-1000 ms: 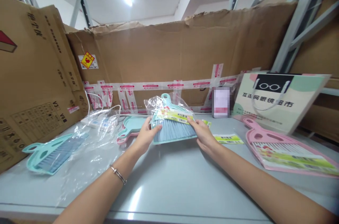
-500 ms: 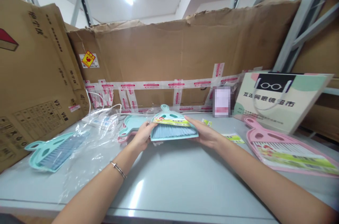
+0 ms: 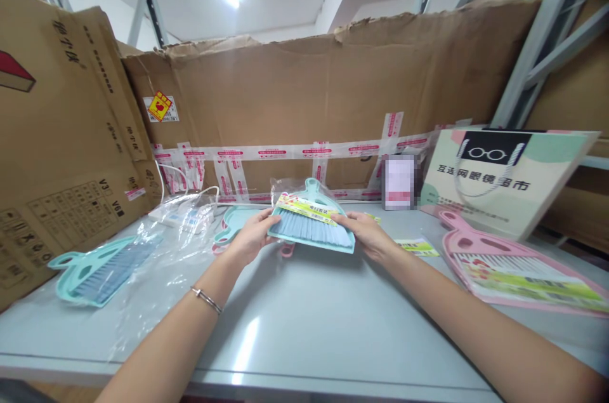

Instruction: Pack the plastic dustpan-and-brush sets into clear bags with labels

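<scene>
A teal hand brush [image 3: 311, 225] with blue bristles and a yellow-green label sits in clear plastic wrap, lifted a little above the grey table [image 3: 304, 327]. My left hand [image 3: 251, 238] grips its left edge and my right hand [image 3: 364, 235] grips its right edge. Its handle points away from me. Just behind my left hand lies a teal dustpan [image 3: 235, 225] on top of something pink.
A second teal brush [image 3: 99, 266] lies on clear plastic at the left. At the right are a pink dustpan set [image 3: 514, 270], a printed paper bag [image 3: 504, 178] and a loose label [image 3: 415, 245]. A white power strip [image 3: 178, 218] rests at the back. Cardboard walls [image 3: 304, 98] enclose the table.
The brush tipped flat and low half a second ago; now both hands hold it tilted up slightly again, a little further right. The camera view shifted slightly.
</scene>
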A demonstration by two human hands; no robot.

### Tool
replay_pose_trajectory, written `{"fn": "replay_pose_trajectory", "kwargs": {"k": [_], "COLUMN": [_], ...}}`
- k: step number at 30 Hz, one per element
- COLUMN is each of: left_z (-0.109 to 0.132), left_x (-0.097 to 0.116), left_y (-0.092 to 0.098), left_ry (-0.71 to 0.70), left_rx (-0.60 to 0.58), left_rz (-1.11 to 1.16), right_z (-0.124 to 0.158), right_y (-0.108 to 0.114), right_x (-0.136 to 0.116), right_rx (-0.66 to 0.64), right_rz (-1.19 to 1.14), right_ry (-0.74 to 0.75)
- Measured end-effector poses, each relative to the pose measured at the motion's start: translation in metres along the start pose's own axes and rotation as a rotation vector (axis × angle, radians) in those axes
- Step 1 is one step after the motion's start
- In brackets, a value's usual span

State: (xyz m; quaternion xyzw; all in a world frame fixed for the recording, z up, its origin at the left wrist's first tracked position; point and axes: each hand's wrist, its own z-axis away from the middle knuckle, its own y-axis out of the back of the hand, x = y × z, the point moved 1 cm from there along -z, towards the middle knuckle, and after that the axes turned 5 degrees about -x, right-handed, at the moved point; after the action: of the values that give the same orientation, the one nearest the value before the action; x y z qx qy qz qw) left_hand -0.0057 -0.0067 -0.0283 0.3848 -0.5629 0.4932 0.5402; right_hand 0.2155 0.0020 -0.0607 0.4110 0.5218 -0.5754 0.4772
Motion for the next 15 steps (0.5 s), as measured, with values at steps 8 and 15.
{"fn": "replay_pose_trajectory", "kwargs": {"k": [8, 15], "left_z": [-0.013, -0.012], "left_x": [-0.021, -0.018], "left_y": [0.002, 0.001], "left_ry": [-0.079, -0.139], "left_rx": [0.203, 0.285], "left_rz": [0.064, -0.044], "right_z": [0.001, -0.002], "right_y": [-0.002, -0.003], "right_x": [-0.005, 0.005], "right_rx": [-0.227, -0.098], "right_rz": [-0.167, -0.161], "right_ry": [-0.01, 0.005]}}
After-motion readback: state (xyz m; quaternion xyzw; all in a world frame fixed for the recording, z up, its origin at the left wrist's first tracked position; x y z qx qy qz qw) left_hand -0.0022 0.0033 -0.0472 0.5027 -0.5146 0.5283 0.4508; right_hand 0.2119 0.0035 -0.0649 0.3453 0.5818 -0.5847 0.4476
